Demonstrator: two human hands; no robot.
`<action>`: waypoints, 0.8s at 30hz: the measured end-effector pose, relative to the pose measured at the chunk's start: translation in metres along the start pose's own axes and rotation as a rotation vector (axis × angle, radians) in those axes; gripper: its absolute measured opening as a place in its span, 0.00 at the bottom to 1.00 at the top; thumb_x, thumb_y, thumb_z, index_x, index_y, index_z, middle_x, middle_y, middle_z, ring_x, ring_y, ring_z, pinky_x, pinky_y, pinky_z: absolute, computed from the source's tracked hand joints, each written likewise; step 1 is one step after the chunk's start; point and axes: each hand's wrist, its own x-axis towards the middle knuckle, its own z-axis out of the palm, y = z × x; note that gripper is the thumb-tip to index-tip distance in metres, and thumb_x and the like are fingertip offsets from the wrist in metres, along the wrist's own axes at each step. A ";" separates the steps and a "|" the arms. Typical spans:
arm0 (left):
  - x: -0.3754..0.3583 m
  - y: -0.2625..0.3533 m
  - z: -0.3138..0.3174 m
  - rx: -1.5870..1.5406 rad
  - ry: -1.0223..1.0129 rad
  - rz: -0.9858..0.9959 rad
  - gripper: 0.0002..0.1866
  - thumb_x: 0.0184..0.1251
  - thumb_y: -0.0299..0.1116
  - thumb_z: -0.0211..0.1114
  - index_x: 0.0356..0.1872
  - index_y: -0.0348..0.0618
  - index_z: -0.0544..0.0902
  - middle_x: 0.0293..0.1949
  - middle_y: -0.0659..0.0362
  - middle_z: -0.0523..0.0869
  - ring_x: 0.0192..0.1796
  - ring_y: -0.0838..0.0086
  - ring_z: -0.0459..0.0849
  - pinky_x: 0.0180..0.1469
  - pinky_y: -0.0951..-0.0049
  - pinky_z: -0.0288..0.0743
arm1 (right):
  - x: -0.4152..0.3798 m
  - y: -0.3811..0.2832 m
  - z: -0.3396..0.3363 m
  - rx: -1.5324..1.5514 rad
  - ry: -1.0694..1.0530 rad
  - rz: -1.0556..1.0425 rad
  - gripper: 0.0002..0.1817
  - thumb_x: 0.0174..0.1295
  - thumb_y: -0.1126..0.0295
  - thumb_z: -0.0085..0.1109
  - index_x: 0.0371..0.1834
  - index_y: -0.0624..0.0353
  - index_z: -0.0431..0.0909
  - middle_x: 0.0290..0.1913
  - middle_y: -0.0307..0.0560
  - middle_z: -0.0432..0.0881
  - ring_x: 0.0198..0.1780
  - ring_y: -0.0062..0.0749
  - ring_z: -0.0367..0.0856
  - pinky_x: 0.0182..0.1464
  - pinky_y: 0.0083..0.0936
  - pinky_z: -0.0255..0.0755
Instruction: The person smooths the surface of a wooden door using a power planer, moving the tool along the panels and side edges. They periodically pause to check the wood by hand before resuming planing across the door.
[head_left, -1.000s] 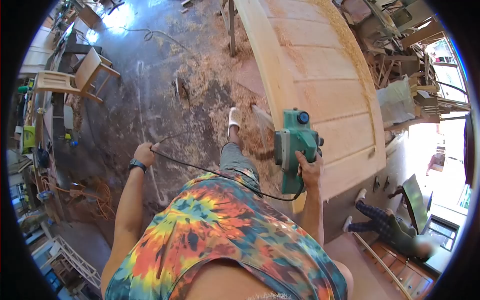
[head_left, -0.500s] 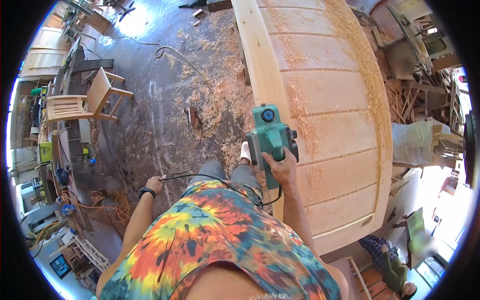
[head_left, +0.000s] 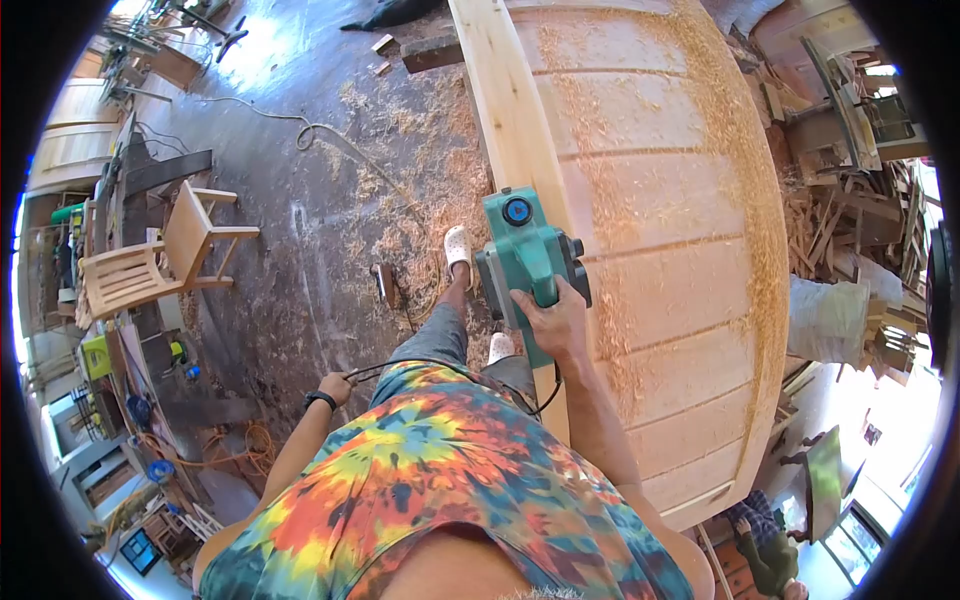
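Note:
My right hand (head_left: pixel 558 322) is wrapped round the handle of a green electric planer (head_left: pixel 523 245). The planer rests on a long pale wooden board (head_left: pixel 505 95), which runs along the left side of a wide panelled wooden piece (head_left: pixel 690 275). From the planer's rear end a black power cord (head_left: pixel 372 371) loops across the front of my body. Down at my left side, my left hand (head_left: pixel 337 388) is closed on that cord, holding it out from my waist.
Wood shavings (head_left: pixel 745 130) cover the panels and the floor. To the left stands a wooden chair (head_left: pixel 195 240). A small block-like object (head_left: pixel 384 286) with a cord lies near my feet. Scrap wood (head_left: pixel 850 225) is piled at right; another person (head_left: pixel 768 545) is at lower right.
I have stepped forward, one foot now further ahead on the floor. The planer has advanced along the board in my right hand. My left hand has come closer to my body with the cord.

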 end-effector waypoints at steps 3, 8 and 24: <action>0.043 0.026 -0.034 0.034 -0.048 -0.008 0.20 0.73 0.54 0.59 0.42 0.52 0.92 0.42 0.43 0.89 0.50 0.48 0.87 0.53 0.55 0.79 | 0.063 -0.028 0.018 0.038 0.015 -0.009 0.17 0.57 0.64 0.78 0.38 0.66 0.83 0.28 0.44 0.85 0.30 0.23 0.78 0.35 0.29 0.76; 0.095 0.076 -0.115 -0.019 -0.081 0.023 0.26 0.73 0.58 0.56 0.40 0.48 0.92 0.40 0.41 0.89 0.50 0.46 0.87 0.51 0.54 0.79 | 0.181 -0.090 0.047 0.025 0.044 -0.022 0.17 0.57 0.64 0.78 0.37 0.66 0.83 0.27 0.46 0.84 0.29 0.24 0.78 0.35 0.29 0.75; 0.162 0.123 -0.187 -0.485 -0.033 -0.018 0.30 0.75 0.60 0.56 0.39 0.41 0.92 0.24 0.54 0.87 0.29 0.68 0.86 0.36 0.64 0.77 | 0.573 -0.249 0.126 -0.191 -0.005 -0.143 0.19 0.56 0.56 0.77 0.41 0.59 0.89 0.21 0.39 0.82 0.20 0.23 0.76 0.24 0.29 0.71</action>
